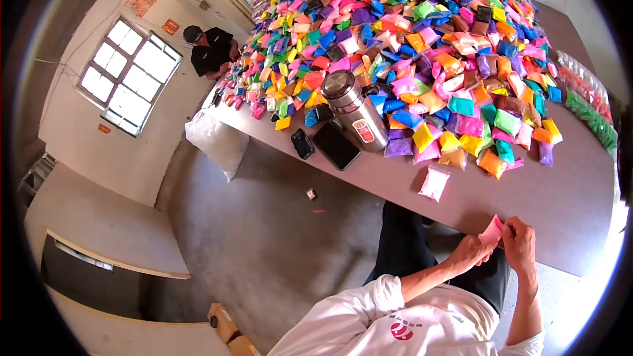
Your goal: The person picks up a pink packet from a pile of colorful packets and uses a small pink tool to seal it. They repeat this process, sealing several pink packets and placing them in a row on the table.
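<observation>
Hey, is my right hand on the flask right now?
No, the right hand is at a pink packet by the table's edge, well away from the flask.

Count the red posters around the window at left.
3: a large poster and a medium poster above the window, and a small poster below it. None looks hidden.

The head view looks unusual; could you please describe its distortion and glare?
Head view: fisheye distortion, ringed by a curved black border; same head view: window panes washed out white, glare along the lower right rim, reflections on the steel thermos.
</observation>
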The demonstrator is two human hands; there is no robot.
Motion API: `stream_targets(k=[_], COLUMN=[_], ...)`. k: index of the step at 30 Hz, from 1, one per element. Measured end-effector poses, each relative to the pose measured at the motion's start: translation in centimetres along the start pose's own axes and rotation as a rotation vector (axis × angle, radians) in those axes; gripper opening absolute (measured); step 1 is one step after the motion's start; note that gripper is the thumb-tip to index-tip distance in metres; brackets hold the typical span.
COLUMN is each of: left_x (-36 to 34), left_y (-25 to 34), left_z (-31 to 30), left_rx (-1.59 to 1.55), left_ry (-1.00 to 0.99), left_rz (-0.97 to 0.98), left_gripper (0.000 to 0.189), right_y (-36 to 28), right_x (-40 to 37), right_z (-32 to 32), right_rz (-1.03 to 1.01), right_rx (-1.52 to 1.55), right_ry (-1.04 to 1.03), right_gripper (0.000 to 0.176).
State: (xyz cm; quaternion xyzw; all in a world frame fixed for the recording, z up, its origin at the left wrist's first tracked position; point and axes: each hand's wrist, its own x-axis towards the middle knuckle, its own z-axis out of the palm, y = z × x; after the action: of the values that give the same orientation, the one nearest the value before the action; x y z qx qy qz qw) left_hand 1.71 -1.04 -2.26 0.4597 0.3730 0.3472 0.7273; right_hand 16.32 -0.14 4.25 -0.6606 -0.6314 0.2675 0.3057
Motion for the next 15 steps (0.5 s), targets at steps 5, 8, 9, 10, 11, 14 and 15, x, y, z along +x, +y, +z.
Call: stream_targets(k=[5, 8, 9, 10, 11, 14, 15], left_x=[-0.7, -0.4, -0.6, -0.6, -0.8, -0.8, -1.2], left_y=[0.9, -0.6, -0.5, -1.1, 1.4, 0.1, -0.4], left_z=[0.4, 0.0, 0.2, 0.0, 0.5, 0.5, 0.1], left_rx=[0.016, 0.206, 0.273, 0.285, 0.293, 0.166, 0.156], left_ry=[-0.055, 0.014, 0.079, 0.096, 0.116, 0.119, 0.100], left_rz=[-0.053, -0.156, -0.052, -0.094, -0.087, -0.057, -0.029], left_gripper=[0.032, 0.033, 0.030, 0.027, 0.029, 0.040, 0.039], right_y=[-1.1, -0.3, 0.1, 0.3, -0.3, 0.4, 0.8], right_x=[-0.5, -0.5, -0.6, -0.7, -0.8, -1.8, -2.1], right_z=[0.1, 0.0, -0.2, -0.1, -0.6, -0.5, -0.2], right_rz=[0.033, 0.014, 0.080, 0.082, 0.003, -0.114, -0.159], right_rx=[0.091, 0.012, -0.037, -0.029, -0.119, -0.085, -0.086], right_ry=[-0.012, 0.048, 0.030, 0.036, 0.045, 0.131, 0.126], right_gripper=[0.006, 0.005, 0.004, 0.007, 0.011, 0.008, 0.007])
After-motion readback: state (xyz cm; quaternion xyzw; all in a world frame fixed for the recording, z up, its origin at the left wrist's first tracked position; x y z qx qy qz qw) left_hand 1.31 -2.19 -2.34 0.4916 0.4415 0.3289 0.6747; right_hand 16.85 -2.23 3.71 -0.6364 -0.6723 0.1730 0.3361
